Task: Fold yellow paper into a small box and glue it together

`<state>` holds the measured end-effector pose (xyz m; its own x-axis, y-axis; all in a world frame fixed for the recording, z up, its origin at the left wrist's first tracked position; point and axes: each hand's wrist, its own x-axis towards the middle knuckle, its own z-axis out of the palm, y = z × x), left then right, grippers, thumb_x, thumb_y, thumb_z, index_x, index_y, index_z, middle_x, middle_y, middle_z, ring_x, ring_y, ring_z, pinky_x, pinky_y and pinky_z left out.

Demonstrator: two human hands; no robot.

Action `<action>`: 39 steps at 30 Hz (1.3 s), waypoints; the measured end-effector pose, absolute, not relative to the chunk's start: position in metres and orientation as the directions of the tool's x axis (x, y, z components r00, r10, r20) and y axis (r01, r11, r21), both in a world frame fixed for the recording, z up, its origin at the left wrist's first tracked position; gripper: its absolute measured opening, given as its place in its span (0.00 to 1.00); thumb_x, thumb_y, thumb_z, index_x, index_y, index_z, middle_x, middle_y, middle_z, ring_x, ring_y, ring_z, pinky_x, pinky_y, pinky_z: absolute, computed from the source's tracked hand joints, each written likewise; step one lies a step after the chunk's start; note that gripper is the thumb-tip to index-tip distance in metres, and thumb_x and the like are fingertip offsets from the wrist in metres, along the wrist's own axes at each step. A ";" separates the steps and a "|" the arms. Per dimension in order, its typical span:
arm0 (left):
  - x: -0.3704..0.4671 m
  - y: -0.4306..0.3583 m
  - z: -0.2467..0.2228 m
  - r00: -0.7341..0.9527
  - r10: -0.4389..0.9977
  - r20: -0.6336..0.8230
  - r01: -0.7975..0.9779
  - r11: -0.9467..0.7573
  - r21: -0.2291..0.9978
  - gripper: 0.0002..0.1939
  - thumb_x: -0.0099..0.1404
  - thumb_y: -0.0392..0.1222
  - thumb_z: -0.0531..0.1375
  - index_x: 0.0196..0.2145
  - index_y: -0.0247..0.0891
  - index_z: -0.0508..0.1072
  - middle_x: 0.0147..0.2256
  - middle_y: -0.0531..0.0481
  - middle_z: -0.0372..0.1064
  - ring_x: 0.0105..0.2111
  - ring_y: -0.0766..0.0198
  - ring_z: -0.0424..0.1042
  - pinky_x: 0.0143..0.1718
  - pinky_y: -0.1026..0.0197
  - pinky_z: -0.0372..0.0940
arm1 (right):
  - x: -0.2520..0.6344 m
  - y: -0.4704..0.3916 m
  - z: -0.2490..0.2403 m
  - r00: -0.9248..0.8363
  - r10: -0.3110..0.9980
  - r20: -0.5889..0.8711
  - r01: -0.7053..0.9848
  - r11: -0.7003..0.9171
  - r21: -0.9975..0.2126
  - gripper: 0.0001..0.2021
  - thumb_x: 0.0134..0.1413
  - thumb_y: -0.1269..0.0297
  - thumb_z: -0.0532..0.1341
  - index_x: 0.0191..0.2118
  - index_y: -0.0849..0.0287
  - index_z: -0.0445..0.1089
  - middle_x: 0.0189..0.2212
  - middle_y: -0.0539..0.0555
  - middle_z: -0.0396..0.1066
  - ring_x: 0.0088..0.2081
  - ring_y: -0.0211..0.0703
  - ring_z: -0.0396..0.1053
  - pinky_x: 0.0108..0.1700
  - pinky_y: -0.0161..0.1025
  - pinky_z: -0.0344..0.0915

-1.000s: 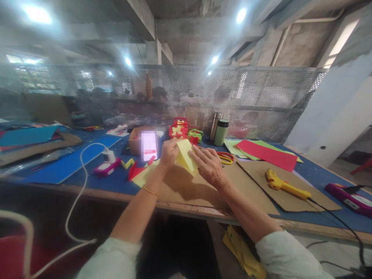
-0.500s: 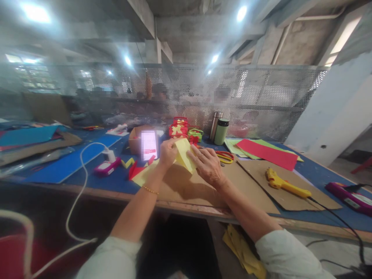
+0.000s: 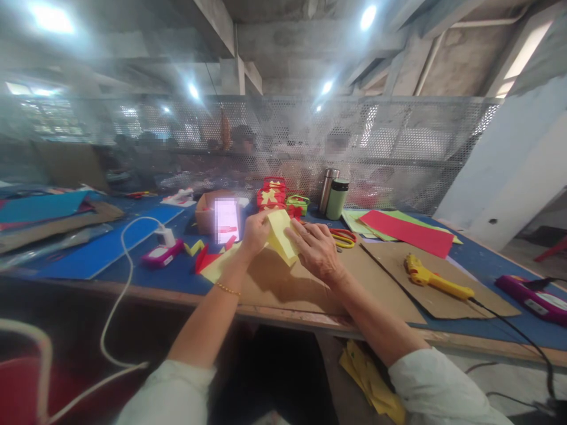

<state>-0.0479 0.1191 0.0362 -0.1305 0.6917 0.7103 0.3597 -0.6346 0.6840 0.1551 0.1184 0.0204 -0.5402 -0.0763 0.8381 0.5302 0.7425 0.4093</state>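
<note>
A pale yellow piece of folded paper (image 3: 280,237) is held up above the brown cardboard sheet (image 3: 287,292). My left hand (image 3: 256,233) is closed on its left edge. On the other side, my right hand (image 3: 319,251) has its fingers pressed along the paper's right edge; its thumb is hard to see. More yellow paper (image 3: 215,268) lies on the table by my left wrist, beside a folded red paper piece (image 3: 205,260). Scissors with red and yellow handles (image 3: 343,238) rest just beyond my right hand.
A yellow glue gun (image 3: 436,280) lies on cardboard at the right. Behind my hands stand a lit phone (image 3: 227,219), small red paper boxes (image 3: 271,193), a green box (image 3: 297,205) and a green flask (image 3: 337,200). A purple power strip (image 3: 162,254) and white cable are at the left.
The yellow paper tilts slightly differently between my hands, and my right fingers have shifted a little along its edge. The table items stay where they were.
</note>
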 end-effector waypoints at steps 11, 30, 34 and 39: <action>-0.047 0.114 0.042 0.011 0.576 0.817 0.339 -0.771 0.539 0.10 0.64 0.38 0.63 0.41 0.42 0.83 0.42 0.46 0.82 0.44 0.58 0.78 0.49 0.56 0.71 | 0.175 0.122 0.040 -0.164 0.163 0.973 0.276 0.954 -0.113 0.16 0.71 0.59 0.53 0.47 0.54 0.78 0.45 0.57 0.81 0.43 0.50 0.75 0.47 0.51 0.67; -0.023 0.097 0.046 0.092 0.631 0.770 0.380 -0.737 0.559 0.04 0.63 0.41 0.64 0.33 0.39 0.79 0.38 0.45 0.81 0.42 0.58 0.78 0.47 0.57 0.71 | 0.167 0.120 0.051 -0.224 0.459 0.859 0.021 0.884 -0.467 0.14 0.61 0.52 0.64 0.29 0.56 0.75 0.29 0.53 0.74 0.34 0.42 0.70 0.38 0.41 0.67; -0.027 0.097 0.047 0.069 0.654 0.753 0.411 -0.707 0.576 0.06 0.63 0.41 0.64 0.33 0.39 0.81 0.37 0.44 0.81 0.41 0.56 0.77 0.46 0.56 0.70 | 0.165 0.120 0.051 -0.271 0.446 0.853 0.036 0.890 -0.455 0.13 0.62 0.54 0.64 0.29 0.56 0.75 0.29 0.52 0.73 0.33 0.41 0.69 0.38 0.40 0.67; -0.027 0.094 0.049 0.087 0.643 0.761 0.453 -0.706 0.545 0.11 0.66 0.44 0.61 0.35 0.39 0.83 0.36 0.44 0.81 0.38 0.58 0.76 0.42 0.58 0.69 | 0.165 0.123 0.050 -0.228 0.430 0.874 0.068 0.902 -0.426 0.15 0.63 0.55 0.63 0.27 0.56 0.71 0.27 0.52 0.72 0.31 0.40 0.68 0.36 0.39 0.65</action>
<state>-0.0267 0.0936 0.0493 0.0874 0.6430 0.7609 0.4530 -0.7059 0.5445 0.1650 0.1233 0.0499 -0.2282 0.4299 0.8736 0.0681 0.9021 -0.4261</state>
